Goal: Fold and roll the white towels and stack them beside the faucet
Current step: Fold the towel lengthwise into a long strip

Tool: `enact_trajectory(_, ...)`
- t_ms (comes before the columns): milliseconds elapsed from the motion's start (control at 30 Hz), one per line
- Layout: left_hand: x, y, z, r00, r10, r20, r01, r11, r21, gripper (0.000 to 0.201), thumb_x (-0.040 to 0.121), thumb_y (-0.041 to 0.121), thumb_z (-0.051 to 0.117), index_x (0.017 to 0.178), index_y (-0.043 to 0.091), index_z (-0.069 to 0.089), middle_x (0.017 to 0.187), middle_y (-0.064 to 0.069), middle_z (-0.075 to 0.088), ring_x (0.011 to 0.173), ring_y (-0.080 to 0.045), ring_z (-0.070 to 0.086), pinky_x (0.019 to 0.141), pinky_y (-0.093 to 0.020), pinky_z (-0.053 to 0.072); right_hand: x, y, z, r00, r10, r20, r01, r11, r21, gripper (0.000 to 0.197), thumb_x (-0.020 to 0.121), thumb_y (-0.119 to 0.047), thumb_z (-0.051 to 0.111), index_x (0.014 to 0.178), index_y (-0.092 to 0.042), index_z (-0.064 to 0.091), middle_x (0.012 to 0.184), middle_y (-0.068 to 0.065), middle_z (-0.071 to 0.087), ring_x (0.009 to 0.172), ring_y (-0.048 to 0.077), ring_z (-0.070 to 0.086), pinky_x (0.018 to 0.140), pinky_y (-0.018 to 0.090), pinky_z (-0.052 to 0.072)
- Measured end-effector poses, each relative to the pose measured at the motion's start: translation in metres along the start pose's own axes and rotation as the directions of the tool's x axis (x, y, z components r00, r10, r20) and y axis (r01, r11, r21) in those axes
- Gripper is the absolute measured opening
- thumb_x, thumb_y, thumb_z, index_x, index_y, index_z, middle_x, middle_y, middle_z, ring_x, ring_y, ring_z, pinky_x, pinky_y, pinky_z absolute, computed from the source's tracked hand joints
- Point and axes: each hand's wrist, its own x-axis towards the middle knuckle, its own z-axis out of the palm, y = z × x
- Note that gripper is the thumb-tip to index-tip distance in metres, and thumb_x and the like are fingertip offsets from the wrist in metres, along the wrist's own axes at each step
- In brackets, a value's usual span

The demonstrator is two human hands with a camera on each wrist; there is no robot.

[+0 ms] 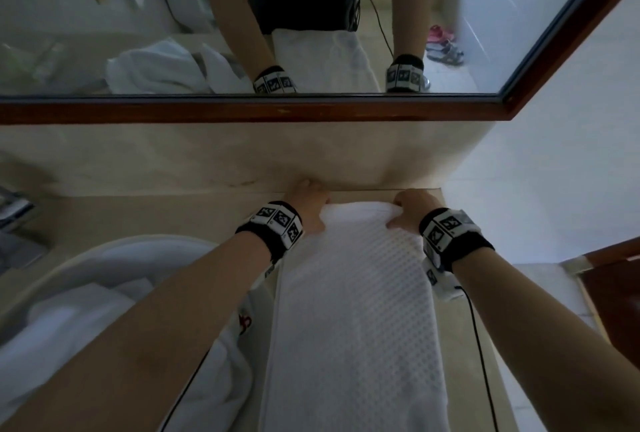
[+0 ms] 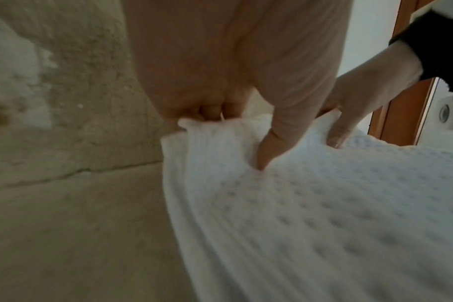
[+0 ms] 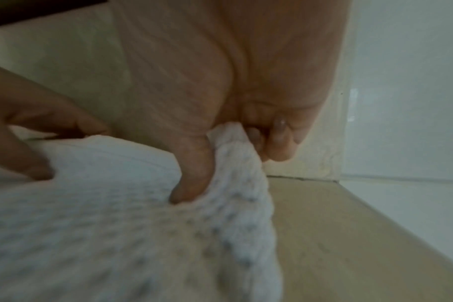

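A white waffle-weave towel lies as a long folded strip on the beige counter, running from the near edge to the back wall. My left hand grips its far left corner, thumb on top and fingers curled under the edge. My right hand grips the far right corner the same way, thumb pressed into the cloth. The far end of the towel is lifted slightly and curled over. The faucet shows partly at the far left edge.
A white basin at the left holds more loose white towels. A wood-framed mirror runs above the beige backsplash. A white tiled wall closes the right side, with a brown wooden edge beyond the counter end.
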Motion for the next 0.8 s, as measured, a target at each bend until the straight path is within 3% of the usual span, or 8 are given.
enact_trajectory(100,-0.017,0.007,0.005,0.998,0.023,-0.067,-0.027,0.998,-0.058,0.019,0.084,0.011,0.055,0.103,0.01,0.053,0.112,-0.013,0.056,0.101,-0.03,0.055,0.076,-0.031,0.041,-0.022,-0.002,0.012,0.992,-0.021,-0.124,0.034,0.995,0.098,0.028,0.087,-0.028,0.06,0.111,-0.015,0.052,0.115,0.009,0.06,0.103,0.03,0.058,0.08,0.034,0.044)
enact_trajectory(200,-0.037,0.013,0.021,0.995,0.054,-0.08,-0.057,0.998,-0.036,0.008,0.084,0.011,0.054,0.087,0.013,0.046,0.107,-0.011,0.052,0.087,-0.027,0.053,0.07,-0.031,0.038,-0.048,0.0,0.033,0.963,-0.162,-0.215,0.15,0.986,-0.073,0.02,0.091,-0.021,0.048,0.11,-0.015,0.048,0.111,0.008,0.056,0.099,0.03,0.059,0.07,0.032,0.039)
enact_trajectory(333,-0.053,0.011,0.032,0.992,0.038,-0.121,-0.055,0.988,-0.145,0.025,0.088,0.031,0.058,0.095,0.007,0.057,0.103,-0.008,0.053,0.088,-0.023,0.054,0.074,-0.029,0.041,-0.067,0.013,0.051,0.945,-0.224,-0.239,0.226,0.974,-0.02,0.03,0.09,-0.039,0.052,0.096,-0.011,0.058,0.097,0.008,0.058,0.088,0.029,0.06,0.067,0.031,0.042)
enact_trajectory(400,-0.051,0.006,0.028,0.991,-0.019,-0.135,-0.022,0.955,-0.297,0.029,0.089,0.029,0.062,0.106,0.006,0.057,0.103,-0.01,0.061,0.09,-0.025,0.059,0.079,-0.031,0.045,-0.066,0.016,0.044,0.965,-0.172,-0.197,0.184,0.982,0.042,0.034,0.092,-0.044,0.05,0.093,-0.012,0.062,0.094,0.007,0.062,0.087,0.028,0.062,0.069,0.029,0.043)
enact_trajectory(467,-0.044,0.003,0.021,0.995,-0.03,-0.093,-0.002,0.943,-0.332,0.041,0.085,0.02,0.068,0.122,0.008,0.055,0.109,-0.012,0.065,0.092,-0.024,0.061,0.083,-0.03,0.047,-0.059,0.017,0.034,0.985,-0.075,-0.156,0.102,0.979,0.174,0.027,0.089,-0.034,0.059,0.107,-0.014,0.061,0.095,0.009,0.068,0.091,0.029,0.064,0.077,0.033,0.051)
enact_trajectory(567,-0.031,0.001,0.011,0.999,0.009,-0.037,-0.013,0.993,-0.121,0.049,0.08,0.028,0.073,0.126,0.018,0.059,0.12,-0.008,0.059,0.111,-0.025,0.055,0.094,-0.032,0.046,-0.047,0.014,0.022,0.997,-0.031,-0.071,0.048,0.966,0.253,0.062,0.075,-0.023,0.073,0.132,-0.02,0.05,0.099,0.01,0.068,0.094,0.027,0.064,0.083,0.033,0.053)
enact_trajectory(667,-0.028,0.001,0.007,0.998,0.06,0.026,-0.059,0.997,-0.04,0.044,0.082,0.029,0.071,0.121,0.014,0.06,0.121,-0.009,0.056,0.11,-0.026,0.054,0.09,-0.03,0.044,-0.042,0.009,0.013,0.995,-0.096,0.005,0.096,0.995,-0.007,0.049,0.077,-0.031,0.071,0.122,-0.017,0.059,0.12,0.008,0.051,0.113,0.028,0.049,0.094,0.035,0.043)
enact_trajectory(800,-0.045,0.007,0.009,0.994,0.104,-0.017,-0.103,0.993,0.062,0.028,0.087,0.025,0.057,0.112,0.012,0.055,0.116,-0.008,0.059,0.103,-0.023,0.054,0.082,-0.033,0.046,-0.054,0.001,0.012,0.984,-0.175,0.042,0.179,0.979,-0.098,0.022,0.086,-0.025,0.057,0.104,-0.015,0.05,0.112,0.007,0.058,0.088,0.024,0.054,0.072,0.033,0.044)
